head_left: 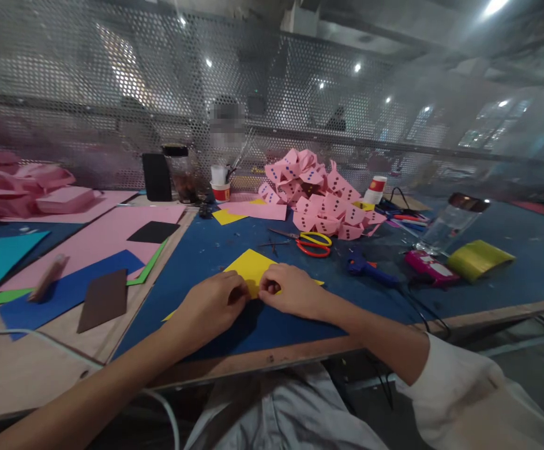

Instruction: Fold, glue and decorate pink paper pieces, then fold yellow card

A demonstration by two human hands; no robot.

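Yellow paper (249, 265) lies on the blue tabletop (192, 269), with its pointed corner away from me. My left hand (214, 300) pinches its near edge with curled fingers. Close beside it, my right hand (293, 290) grips the same edge between thumb and fingers. Both hands partly cover the paper, and yellow tips show beyond each of them. Scissors with red and yellow handles (314, 244) rest behind my right hand. A blue glue gun (370, 269) lies to the right.
Folded pink paper pieces (300, 175) are heaped at the back. Coloured sheets, including a brown one (105, 300), lie at left. A glass bottle (453, 225), a pink case (429, 267) and a yellow-green packet (478, 259) stand or lie right. A metal mesh (262, 81) rises behind.
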